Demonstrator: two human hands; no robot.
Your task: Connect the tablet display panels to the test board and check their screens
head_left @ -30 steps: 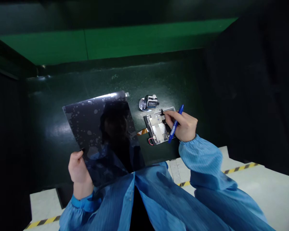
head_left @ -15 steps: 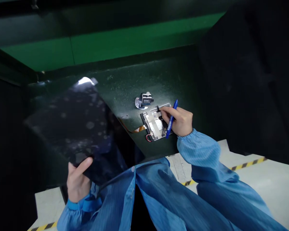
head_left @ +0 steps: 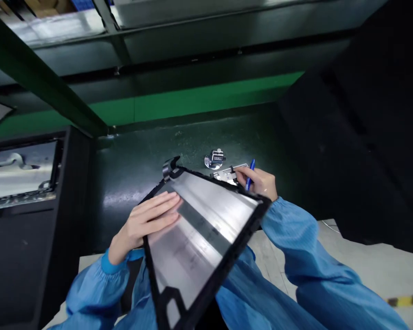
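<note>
Rectangular black-framed, silver-backed panel (head_left: 199,233): raised, tilted, held in left grip (head_left: 147,220), fingers flat across its back, presumably for steadiness; thumb hidden. Right grip (head_left: 259,182): narrow, holding blue cylindrical pen (head_left: 252,164), fingertips at small silver circuit assembly (head_left: 225,175), apparently left free for it. Beyond that grip, leftward: chrome tally counter (head_left: 217,158) on dark green surface (head_left: 124,178).

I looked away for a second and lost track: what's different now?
The panel has been turned over, dark glossy face to metallic back, and shifted right, now hiding part of the circuit board. The left hand went from its edge to fingers flat on the back. The camera view tilted up. Unchanged: the right hand at the board with the blue pen, and the counter.
</note>
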